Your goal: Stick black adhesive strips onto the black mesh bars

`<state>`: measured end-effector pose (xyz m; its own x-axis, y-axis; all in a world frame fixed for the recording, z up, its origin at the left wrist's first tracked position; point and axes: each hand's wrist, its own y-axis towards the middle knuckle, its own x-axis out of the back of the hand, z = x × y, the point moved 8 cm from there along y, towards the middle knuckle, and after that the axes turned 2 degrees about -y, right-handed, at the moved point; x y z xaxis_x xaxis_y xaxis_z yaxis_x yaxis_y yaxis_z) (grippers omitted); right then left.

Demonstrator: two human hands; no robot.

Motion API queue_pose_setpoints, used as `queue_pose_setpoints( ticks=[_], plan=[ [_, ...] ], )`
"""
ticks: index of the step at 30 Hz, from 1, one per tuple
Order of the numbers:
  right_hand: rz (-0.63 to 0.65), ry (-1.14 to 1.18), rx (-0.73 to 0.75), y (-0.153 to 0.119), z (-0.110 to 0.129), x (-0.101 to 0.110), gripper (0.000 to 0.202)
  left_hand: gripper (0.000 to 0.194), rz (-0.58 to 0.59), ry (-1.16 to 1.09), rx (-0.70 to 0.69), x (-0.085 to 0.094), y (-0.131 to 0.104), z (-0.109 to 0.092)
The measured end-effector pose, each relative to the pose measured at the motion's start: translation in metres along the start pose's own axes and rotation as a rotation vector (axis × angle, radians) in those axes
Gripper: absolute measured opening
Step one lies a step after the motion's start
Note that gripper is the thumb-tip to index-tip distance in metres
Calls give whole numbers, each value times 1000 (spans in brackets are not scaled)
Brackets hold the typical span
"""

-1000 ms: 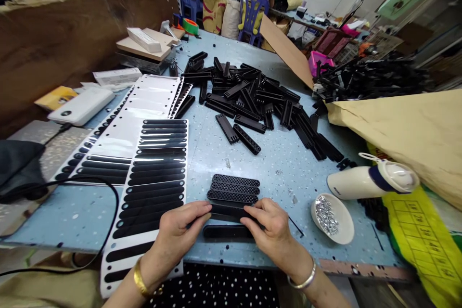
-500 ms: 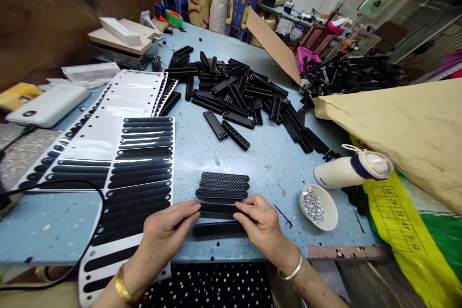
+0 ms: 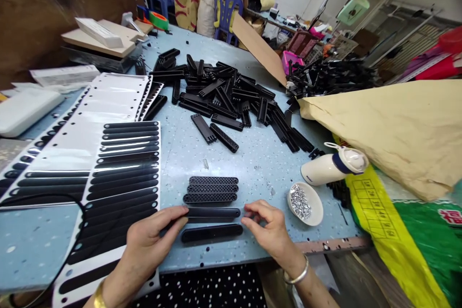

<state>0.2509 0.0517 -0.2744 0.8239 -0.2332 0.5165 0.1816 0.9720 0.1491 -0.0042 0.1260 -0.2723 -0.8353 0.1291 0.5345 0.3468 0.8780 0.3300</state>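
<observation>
My left hand [image 3: 153, 238] pinches the left end of a long black plastic strip with rounded ends [image 3: 214, 213] between thumb and fingers, near the table's front edge. Just off that strip's right end is my right hand [image 3: 269, 231], its thumb and fingers slightly apart and nothing visible in them. A second smooth black strip [image 3: 212, 234] lies nearer to me, parallel to the first. Beyond them, three black strips with a honeycomb face [image 3: 212, 188] lie side by side. Left of my hands is a white sheet with rows of black adhesive strips [image 3: 124, 187].
A loose heap of black plastic pieces [image 3: 224, 94] covers the table's middle back. On the right stand a white bowl of small shiny metal parts [image 3: 314, 207] and a cream bottle [image 3: 325, 169]. Brown paper [image 3: 390, 125] lies beyond. A cable [image 3: 81, 231] crosses the left side.
My right hand has let go of the strip's right end and moved slightly right of it. My left hand still pinches the left end. The whole view has shifted a little.
</observation>
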Motion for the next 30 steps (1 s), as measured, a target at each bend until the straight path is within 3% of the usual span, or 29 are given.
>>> queue_pose_setpoints(
  ticks=[5, 12, 16, 19, 22, 26, 30],
  plan=[
    [-4, 113, -103, 0, -10, -15, 22, 23, -24, 19, 89, 0, 0, 4],
    [24, 169, -170, 9, -18, -31, 26, 21, 4, 47, 12, -6, 6, -3],
    [9, 149, -147, 10, -11, -20, 21, 20, 9, 70, 0, -3, 6, -1],
    [-73, -74, 11, 2, 2, 15, 12, 24, -31, 172, -20, 7, 1, -10],
    [-133, -491, 117, -14, 0, 46, 16, 25, -35, 233, -141, 8, -1, -39],
    [45, -903, 126, -29, -24, 43, 22, 22, 41, 95, -383, -22, 8, -83],
    [63, -1041, 145, -28, -23, 35, 30, 21, 161, 44, -491, -61, 22, -100]
  ],
)
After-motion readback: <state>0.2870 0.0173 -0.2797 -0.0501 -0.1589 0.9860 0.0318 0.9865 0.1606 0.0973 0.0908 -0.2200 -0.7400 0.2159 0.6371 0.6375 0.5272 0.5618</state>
